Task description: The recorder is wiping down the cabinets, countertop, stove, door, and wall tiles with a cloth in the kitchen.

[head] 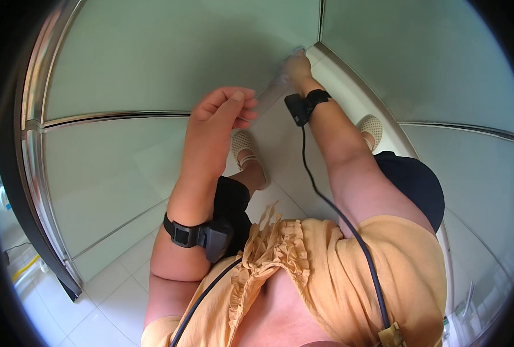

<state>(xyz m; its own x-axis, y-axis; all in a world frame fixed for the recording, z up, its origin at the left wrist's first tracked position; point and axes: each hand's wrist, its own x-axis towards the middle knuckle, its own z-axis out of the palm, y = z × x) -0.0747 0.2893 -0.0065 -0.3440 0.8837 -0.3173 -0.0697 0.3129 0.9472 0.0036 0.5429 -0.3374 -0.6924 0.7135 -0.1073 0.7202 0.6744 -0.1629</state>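
My right hand (pixel 299 67) reaches down to the far floor corner. It grips a thin, pale bluish cloth or wipe (pixel 298 50), pressed where the frosted glass panel (pixel 153 60) meets the sill. The cloth is blurred and mostly covered by the hand. My left hand (pixel 222 108) hovers before the same panel, fingers loosely curled and the thumb against them. Nothing shows in it, though its palm is partly hidden.
A second frosted panel (pixel 434 65) rises at the right from a raised white ledge (pixel 348 82). Metal rails (pixel 122 116) cross the glass. A black cable (pixel 317 186) hangs from my right wrist device (pixel 298 109). My shoes (pixel 243 143) stand on the tiled floor (pixel 283 139).
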